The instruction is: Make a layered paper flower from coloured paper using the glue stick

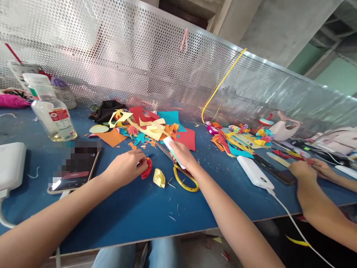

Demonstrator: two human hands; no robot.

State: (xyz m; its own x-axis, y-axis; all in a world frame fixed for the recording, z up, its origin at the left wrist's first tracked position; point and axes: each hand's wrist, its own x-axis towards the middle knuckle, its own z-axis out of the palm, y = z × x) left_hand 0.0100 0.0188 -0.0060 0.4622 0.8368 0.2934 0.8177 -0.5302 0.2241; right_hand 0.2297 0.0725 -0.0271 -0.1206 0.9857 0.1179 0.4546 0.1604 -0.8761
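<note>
My left hand (126,167) is closed over the table, its fingertips pinching a red paper flower (147,169). In my right hand (181,152) is a white tube with a green band (169,143), which looks like glue; the fingers wrap around it. Partly hidden beneath that hand lie scissors with yellow handles (186,186). A crumpled pale yellow paper piece (158,178) rests on the table between my hands. Just beyond them spreads a heap of cut paper, with a red sheet (186,139), an orange sheet (113,137) and yellow scraps (152,128).
At left are a phone (76,167), a white power bank (11,165) and a clear bottle (51,111). Another white power bank (254,173) with a cable lies at right, near a co-worker's hands (304,172). A perforated metal screen (145,63) backs the blue table (134,219).
</note>
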